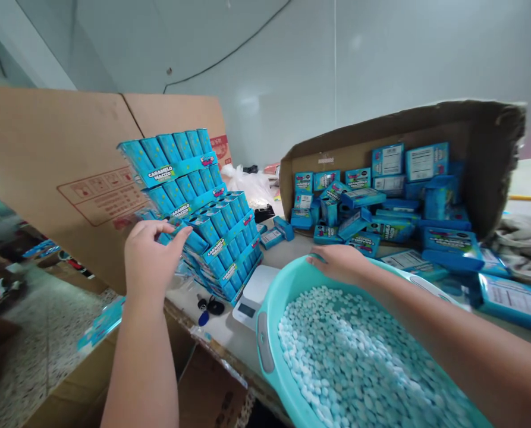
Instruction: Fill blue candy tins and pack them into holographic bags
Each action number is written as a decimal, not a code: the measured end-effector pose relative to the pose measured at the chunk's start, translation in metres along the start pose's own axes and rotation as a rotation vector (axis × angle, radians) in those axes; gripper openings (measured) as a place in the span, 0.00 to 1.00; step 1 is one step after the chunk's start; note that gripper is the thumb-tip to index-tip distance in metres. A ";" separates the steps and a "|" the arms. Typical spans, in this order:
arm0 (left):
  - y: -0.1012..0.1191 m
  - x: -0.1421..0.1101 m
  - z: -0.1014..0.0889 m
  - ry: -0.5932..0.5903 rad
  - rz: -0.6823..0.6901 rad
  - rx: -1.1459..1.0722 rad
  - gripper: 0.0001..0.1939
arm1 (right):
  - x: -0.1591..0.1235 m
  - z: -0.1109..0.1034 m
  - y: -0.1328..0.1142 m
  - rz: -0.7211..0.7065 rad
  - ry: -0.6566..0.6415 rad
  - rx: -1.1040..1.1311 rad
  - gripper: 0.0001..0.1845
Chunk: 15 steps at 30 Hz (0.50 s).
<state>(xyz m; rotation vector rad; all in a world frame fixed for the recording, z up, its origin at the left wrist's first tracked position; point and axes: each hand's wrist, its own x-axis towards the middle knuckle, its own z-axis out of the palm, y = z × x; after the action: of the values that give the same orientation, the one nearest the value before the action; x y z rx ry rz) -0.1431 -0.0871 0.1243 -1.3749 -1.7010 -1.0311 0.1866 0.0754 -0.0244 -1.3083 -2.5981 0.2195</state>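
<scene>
My left hand (151, 255) is closed, thumb and fingers pinching a small blue candy box (194, 239) at the near side of a stack. That stack is made of blue display trays (236, 270) filled with upright candy boxes, some lettered "CARAMELO MACIZO". My right hand (339, 261) reaches across a turquoise basin (272, 297), its fingers curled at the far rim; part of the grip is hidden. Many pale blue and white candies (345, 351) lie loose in the basin. A white scale (258, 288) with a small display sits between stack and basin.
A cardboard carton (488, 172) on its side holds many blue boxes, some spilling onto the table. Behind the stack stands a large cardboard sheet (87, 148). Dark small items (209, 306) lie near the table edge. An open carton (216, 386) is below.
</scene>
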 end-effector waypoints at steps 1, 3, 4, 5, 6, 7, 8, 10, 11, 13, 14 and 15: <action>-0.004 0.000 0.002 0.014 -0.026 -0.011 0.14 | 0.000 0.000 0.000 0.003 0.003 -0.005 0.25; -0.012 0.001 0.006 0.040 -0.063 -0.035 0.14 | 0.000 0.001 0.000 0.007 0.003 -0.017 0.25; -0.015 0.002 0.008 0.052 -0.069 -0.049 0.14 | 0.000 0.001 0.000 0.006 0.001 -0.022 0.25; -0.018 0.002 0.010 0.058 -0.067 -0.065 0.14 | 0.000 0.002 0.000 0.005 0.001 -0.026 0.25; -0.021 0.002 0.011 0.060 -0.066 -0.082 0.14 | 0.000 0.003 0.000 0.004 -0.001 -0.028 0.25; -0.022 0.001 0.012 0.062 -0.072 -0.100 0.15 | 0.000 0.003 0.000 0.003 0.002 -0.028 0.25; -0.024 0.000 0.013 0.066 -0.092 -0.119 0.15 | 0.000 0.004 0.000 0.005 0.007 -0.027 0.24; -0.025 -0.005 0.013 0.098 -0.166 -0.159 0.17 | 0.000 0.005 0.000 0.013 0.019 -0.025 0.24; -0.025 -0.009 0.013 0.127 -0.210 -0.179 0.18 | 0.000 0.006 0.000 0.009 0.028 -0.023 0.24; -0.025 -0.017 0.013 0.192 -0.277 -0.221 0.18 | 0.001 0.007 0.001 -0.001 0.033 -0.028 0.24; -0.024 -0.022 0.014 0.224 -0.295 -0.239 0.18 | 0.001 0.007 0.001 -0.009 0.033 -0.033 0.25; -0.022 -0.026 0.015 0.250 -0.303 -0.251 0.18 | 0.001 0.007 0.001 -0.015 0.033 -0.039 0.25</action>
<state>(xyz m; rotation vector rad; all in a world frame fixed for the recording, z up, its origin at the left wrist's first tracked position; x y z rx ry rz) -0.1605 -0.0874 0.0913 -1.0972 -1.6631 -1.5630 0.1846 0.0767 -0.0312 -1.2940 -2.5962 0.1448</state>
